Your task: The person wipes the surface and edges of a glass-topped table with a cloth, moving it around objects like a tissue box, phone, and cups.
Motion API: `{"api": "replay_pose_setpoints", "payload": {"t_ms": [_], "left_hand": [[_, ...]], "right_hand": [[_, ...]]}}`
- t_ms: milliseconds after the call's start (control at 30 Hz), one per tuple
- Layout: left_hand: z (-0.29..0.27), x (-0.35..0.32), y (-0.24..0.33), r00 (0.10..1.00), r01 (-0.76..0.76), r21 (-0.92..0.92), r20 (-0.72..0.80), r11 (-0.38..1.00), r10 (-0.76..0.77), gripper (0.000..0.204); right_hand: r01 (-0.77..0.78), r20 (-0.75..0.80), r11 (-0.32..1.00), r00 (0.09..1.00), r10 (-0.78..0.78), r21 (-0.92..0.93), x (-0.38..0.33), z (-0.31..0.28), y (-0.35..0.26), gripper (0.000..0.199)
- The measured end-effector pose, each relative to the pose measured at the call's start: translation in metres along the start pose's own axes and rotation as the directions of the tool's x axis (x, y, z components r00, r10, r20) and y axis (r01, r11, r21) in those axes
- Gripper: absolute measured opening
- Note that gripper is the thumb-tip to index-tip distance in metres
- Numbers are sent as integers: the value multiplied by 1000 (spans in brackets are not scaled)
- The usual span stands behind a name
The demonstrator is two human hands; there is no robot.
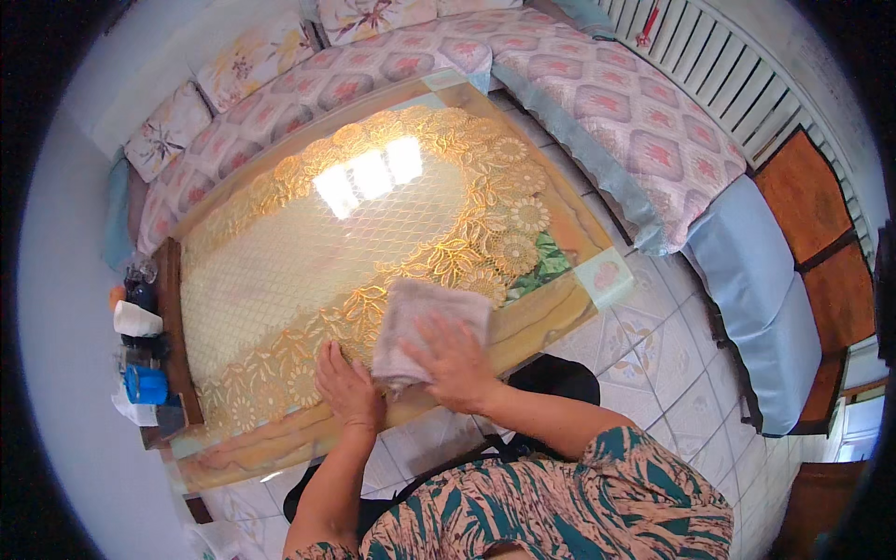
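- Head view, looking down: a glass-topped table (pixel 551 322) carries a gold lace cover (pixel 308 271) with flower borders; window glare sits near its far middle.
- Folded grey cloth (pixel 425 327) lies at the table's near edge, toward the near right corner, partly over the lace border.
- Right hand (pixel 455 359) rests flat on top of the cloth, fingers spread, palm down; it presses on the cloth rather than closing around it.
- Left hand (pixel 347 383) lies flat on the table at the near edge, just left of the cloth, fingers extended; its fingertips seem to meet the cloth's left edge, though a true pinch cannot be told.
- Both forearms come in from the lower edge; a leaf-patterned sleeve (pixel 597 504) in teal and peach covers the right upper arm.
- Left edge of the table: a cluster of small things on a lower dark shelf, among them a blue round container (pixel 147 384) and a white cup (pixel 136 320).
- Far edge and right side: a corner sofa (pixel 597 103) with pink diamond-patterned covers, flowered cushions (pixel 252 58) along its back.
- Pale tiled floor (pixel 653 364) shows off the near right corner.
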State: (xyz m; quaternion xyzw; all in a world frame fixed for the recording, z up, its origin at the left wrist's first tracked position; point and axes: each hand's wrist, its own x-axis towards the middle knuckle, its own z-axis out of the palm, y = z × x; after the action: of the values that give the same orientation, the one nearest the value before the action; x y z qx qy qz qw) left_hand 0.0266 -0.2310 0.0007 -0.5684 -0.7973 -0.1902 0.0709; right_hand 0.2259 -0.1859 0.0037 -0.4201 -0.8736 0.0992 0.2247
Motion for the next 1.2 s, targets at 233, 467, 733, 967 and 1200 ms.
{"api": "replay_pose_setpoints", "payload": {"t_ms": [233, 467, 733, 967, 1200], "left_hand": [[-2, 3, 1, 999, 0, -13, 46, 1000, 1, 53], [-9, 2, 4, 997, 17, -45, 73, 999, -14, 55], [-5, -2, 4, 999, 27, -28, 23, 999, -27, 54], [5, -1, 4, 999, 25, -8, -42, 1000, -25, 51], [27, 4, -23, 998, -38, -38, -50, 999, 36, 50]], "right_hand": [[5, -36, 998, 999, -7, -58, 83, 34, 38, 67], [-444, 33, 856, 883, 468, -264, 124, -28, 152, 65], [-661, -224, 657, 746, 627, -363, -14, -83, 220, 67], [-451, -139, 855, 893, 429, -258, -49, -58, 74, 67], [26, -58, 998, 998, -23, 57, -37, -8, -33, 72]]}}
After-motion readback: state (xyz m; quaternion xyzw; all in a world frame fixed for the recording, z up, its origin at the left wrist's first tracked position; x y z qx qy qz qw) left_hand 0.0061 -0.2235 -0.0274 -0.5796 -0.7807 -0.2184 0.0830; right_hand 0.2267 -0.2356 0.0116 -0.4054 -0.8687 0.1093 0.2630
